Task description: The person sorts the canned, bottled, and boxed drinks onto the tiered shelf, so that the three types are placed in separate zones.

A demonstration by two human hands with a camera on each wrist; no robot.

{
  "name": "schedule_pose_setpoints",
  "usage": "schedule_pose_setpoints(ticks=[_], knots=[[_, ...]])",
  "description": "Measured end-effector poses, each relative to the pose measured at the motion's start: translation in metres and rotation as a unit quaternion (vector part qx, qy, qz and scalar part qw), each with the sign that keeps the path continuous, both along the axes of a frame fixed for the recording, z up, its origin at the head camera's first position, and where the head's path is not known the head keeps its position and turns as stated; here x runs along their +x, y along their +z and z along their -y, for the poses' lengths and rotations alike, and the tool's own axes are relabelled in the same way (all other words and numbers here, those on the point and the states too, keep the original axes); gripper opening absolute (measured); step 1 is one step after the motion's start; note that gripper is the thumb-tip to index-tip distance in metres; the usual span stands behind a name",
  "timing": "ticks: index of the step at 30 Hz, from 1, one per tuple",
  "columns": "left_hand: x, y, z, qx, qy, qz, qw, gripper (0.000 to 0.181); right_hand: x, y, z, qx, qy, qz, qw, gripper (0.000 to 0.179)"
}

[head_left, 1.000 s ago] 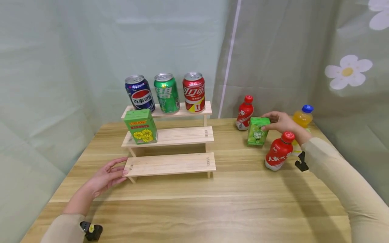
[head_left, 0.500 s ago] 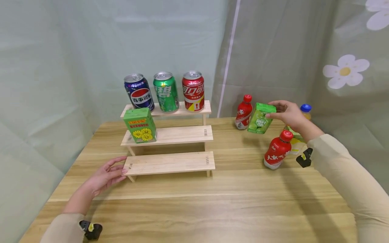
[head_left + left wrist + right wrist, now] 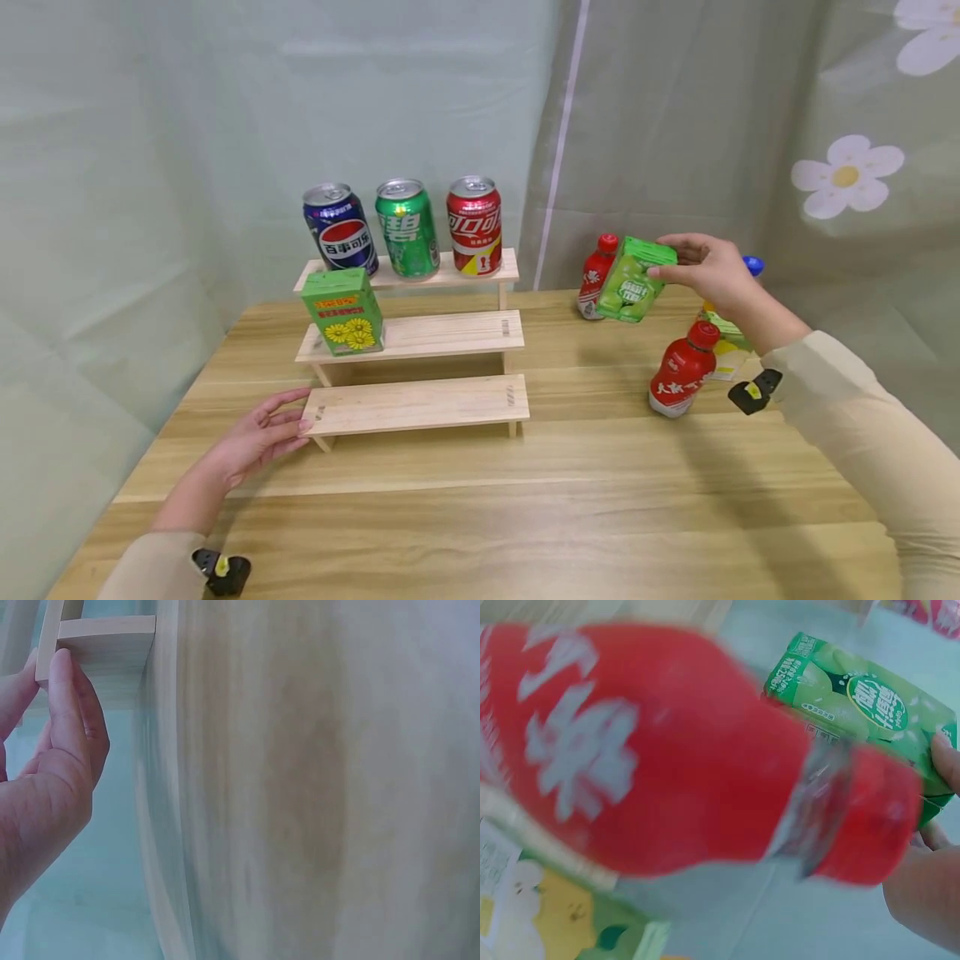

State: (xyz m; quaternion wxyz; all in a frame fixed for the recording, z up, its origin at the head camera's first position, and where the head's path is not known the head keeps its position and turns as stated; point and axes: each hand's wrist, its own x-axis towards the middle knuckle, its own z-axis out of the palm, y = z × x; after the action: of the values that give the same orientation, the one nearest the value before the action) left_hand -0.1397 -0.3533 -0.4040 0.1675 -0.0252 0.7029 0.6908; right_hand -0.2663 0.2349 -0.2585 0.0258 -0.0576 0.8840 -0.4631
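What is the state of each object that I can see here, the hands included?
Shelf: standing
Left hand: pinching left end of shelf
Grape box: lifted, tilted
Right hand: gripping grape box
Flower box: upright, middle step
Blue can: upright, top step
Green can: upright, top step
Red can: upright, top step
Front red bottle: upright, capped
Rear red bottle: capped, partly hidden
Blue-capped bottle: closed, partly hidden

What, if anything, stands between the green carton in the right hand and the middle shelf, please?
Nothing visible blocks the way from the green carton in the right hand to the middle shelf; the rear red bottle shows partly behind it in the head view.
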Motion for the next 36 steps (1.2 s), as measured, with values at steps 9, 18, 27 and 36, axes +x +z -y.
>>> schedule_pose_setpoints(ticks=[9, 18, 27, 36], knots=[[0.002, 0.001, 0.003, 0.023, 0.005, 0.004, 0.9997, 0.047, 0.021, 0.017, 0.035, -0.017, 0.016, -0.017, 0.9996, 0.060], [0.000, 0.005, 0.005, 0.010, 0.012, 0.012, 0.9998, 0.051, 0.037, 0.024, 0.075, -0.049, 0.043, -0.010, 0.9978, 0.054], [0.001, 0.002, 0.003, 0.010, 0.008, 0.004, 0.9999, 0.051, 0.044, 0.031, 0.109, -0.039, 0.046, -0.050, 0.9969, 0.048], [0.000, 0.003, 0.001, -0.002, 0.008, 0.015, 0.9999, 0.056, 0.039, 0.029, 0.145, -0.068, 0.077, -0.064, 0.9927, 0.051]])
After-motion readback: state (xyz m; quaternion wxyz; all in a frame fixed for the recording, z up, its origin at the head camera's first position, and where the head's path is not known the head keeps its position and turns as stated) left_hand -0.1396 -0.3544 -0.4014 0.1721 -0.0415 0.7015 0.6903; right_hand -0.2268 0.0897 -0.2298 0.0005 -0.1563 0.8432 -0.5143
